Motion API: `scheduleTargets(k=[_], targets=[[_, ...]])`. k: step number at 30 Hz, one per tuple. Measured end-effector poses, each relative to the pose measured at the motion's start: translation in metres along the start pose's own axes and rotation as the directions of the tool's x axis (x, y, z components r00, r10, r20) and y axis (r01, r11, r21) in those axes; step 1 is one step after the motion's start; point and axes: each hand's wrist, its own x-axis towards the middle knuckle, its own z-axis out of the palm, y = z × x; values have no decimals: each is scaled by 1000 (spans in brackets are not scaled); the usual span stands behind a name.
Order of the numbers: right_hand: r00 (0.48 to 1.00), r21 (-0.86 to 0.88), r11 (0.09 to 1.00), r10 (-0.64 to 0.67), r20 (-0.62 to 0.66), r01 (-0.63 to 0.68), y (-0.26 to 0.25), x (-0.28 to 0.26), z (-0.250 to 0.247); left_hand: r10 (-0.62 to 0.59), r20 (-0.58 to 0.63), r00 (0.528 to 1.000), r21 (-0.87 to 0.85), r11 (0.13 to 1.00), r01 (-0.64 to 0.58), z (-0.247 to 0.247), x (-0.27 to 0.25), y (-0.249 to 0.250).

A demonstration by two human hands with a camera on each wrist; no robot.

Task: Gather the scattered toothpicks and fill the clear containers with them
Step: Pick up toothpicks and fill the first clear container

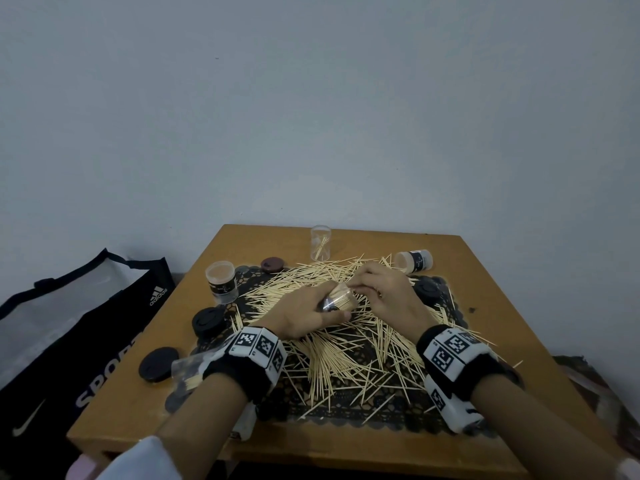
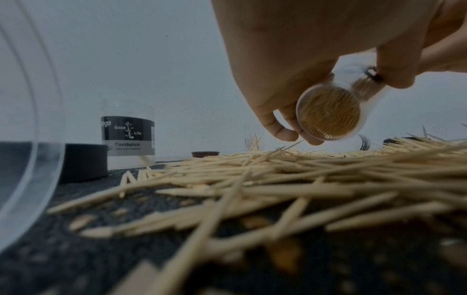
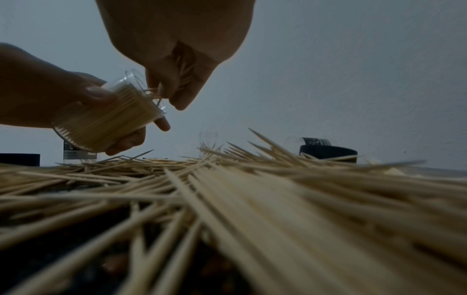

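My left hand (image 1: pixel 304 315) gripped the clear container (image 1: pixel 337 300), tilted and pretty much packed, just above the toothpick pile (image 1: pixel 349 341) on the table (image 1: pixel 485 271). My right hand (image 1: pixel 384 292) sat at its 2 o'clock, touching the mouth, fingers pinched on a few toothpicks (image 3: pixel 183 72) going in.

Left hand (image 1: pixel 304 315) covers most of held container (image 1: pixel 341 299); label unreadable. Right hand (image 3: pixel 177 59) hides bundle of toothpicks (image 3: pixel 185 71) in palm; count unclear. Left wrist view: near toothpicks (image 2: pixel 252 199) blurred, clear container (image 2: pixel 30 139) cut by left edge. Head view: container (image 1: pixel 188 370) behind left wristband partly hidden; bag (image 1: pixel 69 323) cut by left edge; worktop (image 1: pixel 346 445) near corners cut off.
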Motion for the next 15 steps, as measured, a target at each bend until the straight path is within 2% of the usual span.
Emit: scheduleTargets(k=[4,11,15], targets=[[998,13,999,38,-44,-38,0,-1,-3,10,41,999,-38,999,-9,2,2,-2],[996,49,996,79,-37,-77,-3,-1,-3,13,44,999,-62,998,-10,2,2,-1],[988,68,987,148,-33,-145,-3,-1,-3,17,41,999,-92,996,-14,2,1,0]])
